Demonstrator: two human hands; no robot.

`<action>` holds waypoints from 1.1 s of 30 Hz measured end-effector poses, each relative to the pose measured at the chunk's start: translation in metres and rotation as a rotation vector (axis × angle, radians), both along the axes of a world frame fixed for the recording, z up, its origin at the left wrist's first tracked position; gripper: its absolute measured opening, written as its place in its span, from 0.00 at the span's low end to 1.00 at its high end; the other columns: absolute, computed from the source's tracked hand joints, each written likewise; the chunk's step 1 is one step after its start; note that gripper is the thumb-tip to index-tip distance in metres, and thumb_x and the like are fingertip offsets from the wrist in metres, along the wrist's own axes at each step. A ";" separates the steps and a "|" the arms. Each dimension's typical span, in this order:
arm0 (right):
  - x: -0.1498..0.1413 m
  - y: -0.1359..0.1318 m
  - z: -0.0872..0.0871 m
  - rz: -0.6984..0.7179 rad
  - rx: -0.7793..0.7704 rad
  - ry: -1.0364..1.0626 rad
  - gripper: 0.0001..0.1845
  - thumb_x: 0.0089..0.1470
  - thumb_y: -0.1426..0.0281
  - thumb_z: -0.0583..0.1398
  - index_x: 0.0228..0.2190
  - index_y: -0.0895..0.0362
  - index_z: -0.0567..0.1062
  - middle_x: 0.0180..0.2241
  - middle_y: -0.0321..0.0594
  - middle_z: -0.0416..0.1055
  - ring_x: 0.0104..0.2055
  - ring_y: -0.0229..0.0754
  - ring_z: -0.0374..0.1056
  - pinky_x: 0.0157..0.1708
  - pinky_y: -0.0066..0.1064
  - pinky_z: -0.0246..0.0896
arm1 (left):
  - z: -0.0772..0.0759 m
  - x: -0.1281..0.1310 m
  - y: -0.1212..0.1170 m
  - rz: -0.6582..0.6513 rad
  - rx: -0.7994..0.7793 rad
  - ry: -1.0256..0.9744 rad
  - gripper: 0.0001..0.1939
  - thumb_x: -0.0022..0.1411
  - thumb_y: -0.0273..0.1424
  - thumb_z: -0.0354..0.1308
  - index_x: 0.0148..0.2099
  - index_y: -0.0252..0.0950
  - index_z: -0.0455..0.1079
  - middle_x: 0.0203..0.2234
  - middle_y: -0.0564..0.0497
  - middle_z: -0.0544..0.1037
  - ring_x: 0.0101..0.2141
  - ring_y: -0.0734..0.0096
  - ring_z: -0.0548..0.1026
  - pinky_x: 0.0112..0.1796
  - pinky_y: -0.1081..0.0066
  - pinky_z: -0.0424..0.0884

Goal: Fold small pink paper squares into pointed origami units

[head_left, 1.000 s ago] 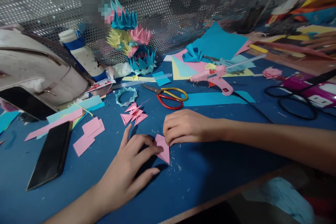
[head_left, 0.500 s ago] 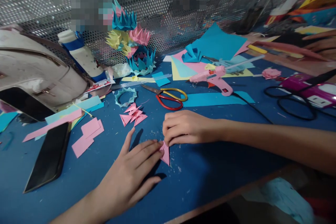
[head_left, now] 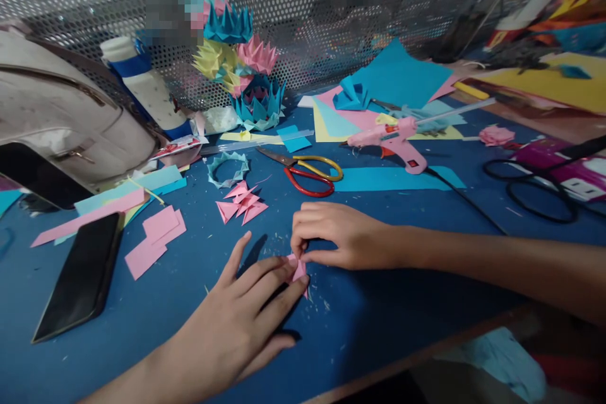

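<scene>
A small folded piece of pink paper lies on the blue table, partly hidden by fingers. My left hand rests flat with its fingers spread, pressing the paper from the left. At the paper's upper corner, my right hand pinches with thumb and fingertips. Several folded pink paper triangles are grouped just beyond my left hand. Behind them sits a light blue paper ring. Scissors with one red and one yellow handle lie beyond my right hand, blades apart.
A pink glue gun rests by a blue strip. Pink paper pieces and a phone are at left, near a bag and bottle. Paper flowers stand behind. A black cable coils at right.
My left fingers have slid further over the pink paper, covering more of its lower part. Another person's hand at the far right has left the view, and a yellow sheet shows there.
</scene>
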State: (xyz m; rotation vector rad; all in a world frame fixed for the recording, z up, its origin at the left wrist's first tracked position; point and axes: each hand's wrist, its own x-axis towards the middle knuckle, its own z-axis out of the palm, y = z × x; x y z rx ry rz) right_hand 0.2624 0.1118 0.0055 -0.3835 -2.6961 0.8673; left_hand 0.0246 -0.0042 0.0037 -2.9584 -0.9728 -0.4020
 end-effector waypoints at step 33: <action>0.000 -0.003 0.001 -0.123 0.076 -0.002 0.10 0.63 0.66 0.62 0.30 0.57 0.76 0.30 0.35 0.70 0.36 0.39 0.62 0.40 0.31 0.52 | 0.000 0.005 -0.004 -0.076 0.141 -0.078 0.20 0.77 0.39 0.48 0.56 0.32 0.74 0.51 0.48 0.79 0.54 0.60 0.74 0.69 0.45 0.34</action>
